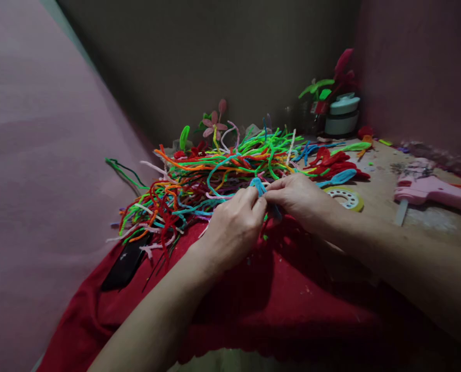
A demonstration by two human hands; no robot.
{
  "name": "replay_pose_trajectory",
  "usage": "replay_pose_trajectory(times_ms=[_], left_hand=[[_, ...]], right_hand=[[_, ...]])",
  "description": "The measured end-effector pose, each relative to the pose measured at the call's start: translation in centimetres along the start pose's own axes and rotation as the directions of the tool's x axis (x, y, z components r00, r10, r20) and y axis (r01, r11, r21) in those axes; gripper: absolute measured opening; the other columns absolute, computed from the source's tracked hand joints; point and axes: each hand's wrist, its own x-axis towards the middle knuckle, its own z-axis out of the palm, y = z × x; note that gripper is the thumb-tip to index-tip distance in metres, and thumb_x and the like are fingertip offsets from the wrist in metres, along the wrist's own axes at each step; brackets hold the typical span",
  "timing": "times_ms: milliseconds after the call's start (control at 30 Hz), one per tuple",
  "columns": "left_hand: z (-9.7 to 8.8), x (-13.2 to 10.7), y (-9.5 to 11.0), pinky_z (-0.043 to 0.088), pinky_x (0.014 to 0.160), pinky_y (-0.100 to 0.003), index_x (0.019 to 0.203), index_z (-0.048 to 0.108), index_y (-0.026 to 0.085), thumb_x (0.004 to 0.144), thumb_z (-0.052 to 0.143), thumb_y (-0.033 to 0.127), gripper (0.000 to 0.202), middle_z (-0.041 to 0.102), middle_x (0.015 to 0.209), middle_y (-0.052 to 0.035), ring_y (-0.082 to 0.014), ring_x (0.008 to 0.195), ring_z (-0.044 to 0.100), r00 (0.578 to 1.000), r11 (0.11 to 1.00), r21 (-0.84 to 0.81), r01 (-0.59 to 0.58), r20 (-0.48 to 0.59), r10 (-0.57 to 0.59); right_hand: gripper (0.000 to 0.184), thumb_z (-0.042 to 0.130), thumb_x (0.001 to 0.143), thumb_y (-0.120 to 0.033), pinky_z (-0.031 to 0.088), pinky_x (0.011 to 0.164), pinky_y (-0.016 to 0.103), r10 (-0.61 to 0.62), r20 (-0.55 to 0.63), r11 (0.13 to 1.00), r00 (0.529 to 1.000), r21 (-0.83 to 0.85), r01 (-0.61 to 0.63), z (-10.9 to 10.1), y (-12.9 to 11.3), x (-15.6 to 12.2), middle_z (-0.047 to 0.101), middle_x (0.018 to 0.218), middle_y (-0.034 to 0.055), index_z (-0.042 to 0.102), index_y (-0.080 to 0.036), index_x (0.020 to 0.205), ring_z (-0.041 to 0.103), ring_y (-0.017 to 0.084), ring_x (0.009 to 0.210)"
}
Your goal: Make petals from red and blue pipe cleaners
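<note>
Both my hands meet over the front of the table, pinching a light blue pipe cleaner (258, 185) bent into a loop. My left hand (236, 222) has its fingers closed on the loop from the left. From the right, the fingertips of my right hand (294, 194) press together at the loop's lower edge. Right behind the hands spreads a tangled heap of pipe cleaners (223, 168) in green, orange, red, blue and white. A finished-looking blue pipe cleaner petal (341, 177) lies right of my right hand, near several red ones (335, 164).
A tape roll (344, 199) lies beside my right wrist. Farther right is a pink glue gun (432, 191). A black phone (125, 266) rests at the left on the red cloth (292, 289). At the back stand a lidded jar (342, 116) and a pink pipe cleaner flower (214, 125).
</note>
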Motion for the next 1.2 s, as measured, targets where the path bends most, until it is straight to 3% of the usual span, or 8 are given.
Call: replay_pose_trajectory(times_ms=[167,400,533,667,800,867,1067,1200], left_hand=[[-0.1,0.0,-1.4,0.045,0.066,-0.020,0.090,0.053,0.014,0.087,0.044,0.014,0.010,0.057,0.082,-0.0041,-0.0104,0.074,0.055,0.993,0.955,-0.298,0.017,-0.110,-0.052],[-0.5,-0.1,-0.7,0.043,0.058,-0.023,0.083,0.057,0.012,0.088,0.038,0.012,0.020,0.058,0.077,-0.0060,-0.0126,0.067,0.053,0.996,0.987,-0.152,-0.062,-0.077,0.050],[-0.2,0.0,-1.0,0.046,0.062,-0.021,0.089,0.056,0.013,0.084,0.051,0.017,0.008,0.058,0.086,-0.0058,-0.0116,0.074,0.056,0.972,0.939,-0.339,0.061,-0.193,-0.133],[-0.3,0.3,-2.2,0.047,0.064,-0.021,0.084,0.060,0.016,0.071,0.070,0.027,0.020,0.055,0.093,-0.0049,-0.0117,0.077,0.056,0.922,0.750,-0.639,0.172,-0.164,-0.352],[-0.5,0.4,-2.5,0.045,0.053,-0.021,0.083,0.061,0.016,0.070,0.069,0.031,0.022,0.058,0.073,-0.0012,-0.0097,0.058,0.054,0.876,0.332,-0.875,0.352,0.183,-0.446],[-0.5,0.4,-2.3,0.043,0.048,-0.021,0.080,0.059,0.015,0.073,0.067,0.031,0.019,0.057,0.065,0.0004,-0.0087,0.050,0.051,0.855,0.232,-0.884,0.406,0.278,-0.437],[0.0,0.3,-1.5,0.041,0.059,-0.020,0.073,0.056,0.015,0.076,0.060,0.015,0.005,0.055,0.069,0.0004,-0.0082,0.062,0.051,0.924,0.726,-0.642,0.247,-0.071,-0.377],[-0.1,0.3,-0.7,0.040,0.059,-0.020,0.067,0.054,0.015,0.077,0.057,0.011,0.011,0.053,0.066,0.0012,-0.0076,0.062,0.049,0.953,0.839,-0.524,0.147,-0.153,-0.262]], right_hand=[[0.014,0.054,0.060,-0.012,0.033,0.039,0.023,-0.009,-0.015,1.000,1.000,-0.010,0.009,-0.2,-0.1,0.2,0.054,0.045,0.0020,0.058,-0.014,0.047,0.045,0.010,0.039],[0.018,0.055,0.063,-0.015,0.032,0.039,0.023,-0.063,0.047,0.997,0.997,-0.049,0.065,-0.1,-0.5,-0.3,0.051,0.041,0.0000,0.057,-0.015,0.045,0.042,0.008,0.038],[0.019,0.057,0.062,-0.016,0.032,0.038,0.022,-0.064,0.073,0.994,0.995,0.092,0.057,-0.1,-0.5,-0.3,0.049,0.041,-0.0010,0.056,-0.015,0.044,0.042,0.008,0.038],[0.012,0.061,0.062,-0.018,0.036,0.038,0.022,-0.045,-0.001,0.983,0.999,0.180,0.045,-0.1,-0.6,-0.2,0.057,0.047,0.0016,0.061,-0.014,0.051,0.046,0.009,0.039],[0.015,0.062,0.064,-0.020,0.037,0.038,0.022,-0.065,0.012,0.981,0.998,0.184,0.062,0.0,-0.7,-0.2,0.060,0.049,0.0037,0.062,-0.014,0.050,0.048,0.009,0.039],[0.016,0.060,0.065,-0.020,0.036,0.037,0.022,-0.084,0.038,0.983,0.996,0.164,0.076,0.0,-0.6,-0.2,0.059,0.049,0.0035,0.062,-0.013,0.050,0.046,0.009,0.039],[0.022,0.057,0.065,-0.019,0.033,0.036,0.022,-0.099,0.069,0.994,0.993,0.052,0.096,0.0,-0.8,-0.3,0.054,0.042,0.0010,0.059,-0.014,0.045,0.043,0.008,0.034],[0.023,0.058,0.065,-0.018,0.032,0.037,0.021,-0.080,0.099,0.996,0.992,0.054,0.075,0.1,-0.8,-0.5,0.050,0.039,-0.0009,0.055,-0.014,0.042,0.042,0.007,0.035]])
